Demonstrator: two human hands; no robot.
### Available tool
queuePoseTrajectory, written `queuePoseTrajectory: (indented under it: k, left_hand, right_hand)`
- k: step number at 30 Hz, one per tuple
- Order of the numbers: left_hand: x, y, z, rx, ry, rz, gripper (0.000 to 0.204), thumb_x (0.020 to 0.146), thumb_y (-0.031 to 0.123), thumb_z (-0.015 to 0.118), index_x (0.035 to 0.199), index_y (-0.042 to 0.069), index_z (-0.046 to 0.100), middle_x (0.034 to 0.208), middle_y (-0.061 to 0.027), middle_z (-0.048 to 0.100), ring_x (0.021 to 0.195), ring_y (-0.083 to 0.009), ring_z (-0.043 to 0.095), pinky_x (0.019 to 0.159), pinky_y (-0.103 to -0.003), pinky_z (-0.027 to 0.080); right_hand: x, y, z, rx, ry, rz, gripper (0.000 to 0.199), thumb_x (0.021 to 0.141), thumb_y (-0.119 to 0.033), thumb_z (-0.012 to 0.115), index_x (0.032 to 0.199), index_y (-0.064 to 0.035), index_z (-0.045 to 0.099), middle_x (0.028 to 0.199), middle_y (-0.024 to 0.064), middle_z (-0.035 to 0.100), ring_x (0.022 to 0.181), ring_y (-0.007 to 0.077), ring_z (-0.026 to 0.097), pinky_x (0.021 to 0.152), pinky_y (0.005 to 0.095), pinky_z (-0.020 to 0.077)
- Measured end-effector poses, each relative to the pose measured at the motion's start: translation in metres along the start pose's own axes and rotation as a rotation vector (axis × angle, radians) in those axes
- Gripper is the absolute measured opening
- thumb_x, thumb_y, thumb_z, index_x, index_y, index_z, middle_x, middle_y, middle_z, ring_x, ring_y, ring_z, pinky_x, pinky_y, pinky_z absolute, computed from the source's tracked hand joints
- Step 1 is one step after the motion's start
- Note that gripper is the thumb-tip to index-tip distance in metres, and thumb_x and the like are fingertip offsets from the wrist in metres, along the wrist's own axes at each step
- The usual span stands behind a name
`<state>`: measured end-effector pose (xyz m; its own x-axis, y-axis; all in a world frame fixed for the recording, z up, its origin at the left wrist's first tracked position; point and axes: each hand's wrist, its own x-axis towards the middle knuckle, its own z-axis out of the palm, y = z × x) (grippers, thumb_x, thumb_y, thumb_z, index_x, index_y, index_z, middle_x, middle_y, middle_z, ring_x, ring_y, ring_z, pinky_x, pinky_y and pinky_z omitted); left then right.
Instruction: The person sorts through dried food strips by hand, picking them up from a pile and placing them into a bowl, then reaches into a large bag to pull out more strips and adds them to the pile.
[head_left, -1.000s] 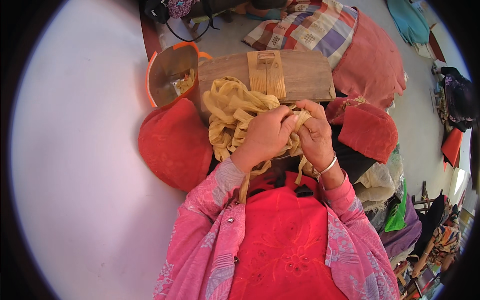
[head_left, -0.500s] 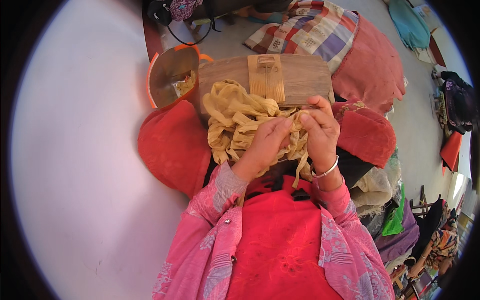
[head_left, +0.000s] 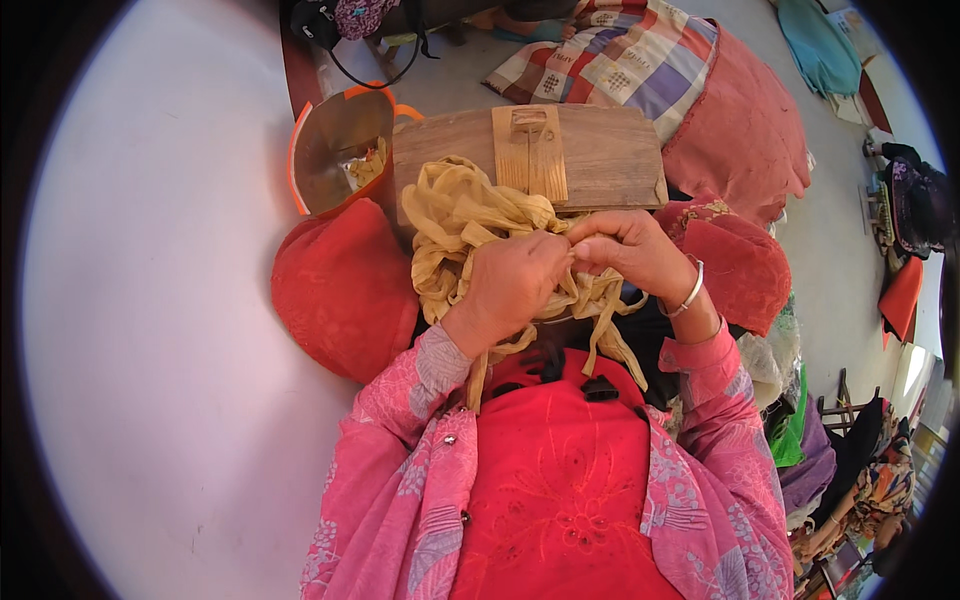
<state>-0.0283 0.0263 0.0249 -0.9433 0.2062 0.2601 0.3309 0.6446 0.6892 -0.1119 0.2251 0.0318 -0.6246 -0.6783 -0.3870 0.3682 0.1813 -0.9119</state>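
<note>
Two hands meet in front of the person's chest, above the red apron [head_left: 570, 480] and pink floral sleeves. Left hand [head_left: 510, 285] curled shut on the bundle of yellowish fibre strips [head_left: 465, 215], right hand [head_left: 630, 250] pinching the same strips at fingertips, silver bangle [head_left: 690, 292] on that wrist. Loose ends hang down toward the lap. Bundle rests against the near edge of a wooden board [head_left: 600, 155]. Red cushions [head_left: 340, 285] on both sides. Farther off, orange-rimmed basket [head_left: 335, 150] beside board, then checked cloth [head_left: 620, 60] on floor.
</note>
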Motion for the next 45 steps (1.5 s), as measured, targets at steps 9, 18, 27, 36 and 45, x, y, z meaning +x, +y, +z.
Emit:
queuePoseTrajectory:
  k: [9,18,27,36,45]
  left_hand:
    - [0.018,-0.038,-0.024,-0.705,-0.187,-0.446,0.016,0.096,0.012,0.057,0.101,-0.002,0.064,0.082,0.0027,0.059,0.073,-0.0064,0.051,0.067,-0.024,0.044]
    - [0.035,-0.078,-0.005,-0.580,0.137,-0.479,0.008,0.094,0.007,0.055,0.099,0.001,0.058,0.080,0.0035,0.053,0.072,-0.0054,0.048,0.063,-0.023,0.041]
    - [0.044,-0.096,0.012,-0.004,0.255,-0.353,0.010,0.089,0.011,0.060,0.093,0.003,0.056,0.081,-0.0180,0.062,0.078,-0.0354,0.062,0.069,-0.042,0.047]
    - [0.023,0.001,0.033,-1.052,0.284,-0.398,0.019,0.097,0.019,0.057,0.103,0.001,0.058,0.078,-0.0031,0.062,0.069,-0.0142,0.060,0.062,-0.029,0.048]
    - [-0.012,0.020,-0.055,-0.549,-0.144,-0.227,0.022,0.097,0.024,0.055,0.093,0.004,0.062,0.065,-0.0060,0.054,0.052,-0.0175,0.054,0.050,-0.031,0.043]
  right_hand:
    - [0.022,0.003,-0.001,0.075,0.144,-0.127,0.014,0.086,-0.005,0.067,0.100,-0.0010,0.069,0.078,-0.0017,0.064,0.066,0.0032,0.055,0.058,0.0179,0.0426]
    - [0.070,0.027,0.013,-0.116,0.482,-0.340,0.011,0.091,-0.005,0.063,0.100,0.0013,0.067,0.074,-0.0045,0.057,0.067,0.0032,0.046,0.059,0.0205,0.0399]
    - [0.087,0.050,0.005,-0.805,0.681,-0.515,0.012,0.085,-0.007,0.063,0.095,-0.0036,0.067,0.081,0.0106,0.065,0.073,0.0273,0.062,0.064,0.0350,0.0474]
    - [0.025,-0.013,0.052,-1.046,0.687,-0.820,0.011,0.083,-0.017,0.067,0.079,-0.0074,0.063,0.080,0.0093,0.064,0.078,0.0306,0.061,0.065,0.0406,0.0451]
    - [-0.017,-0.013,0.030,-0.879,0.394,-0.585,0.022,0.087,-0.016,0.066,0.070,-0.0050,0.059,0.060,0.0135,0.055,0.054,0.0321,0.057,0.048,0.0401,0.0437]
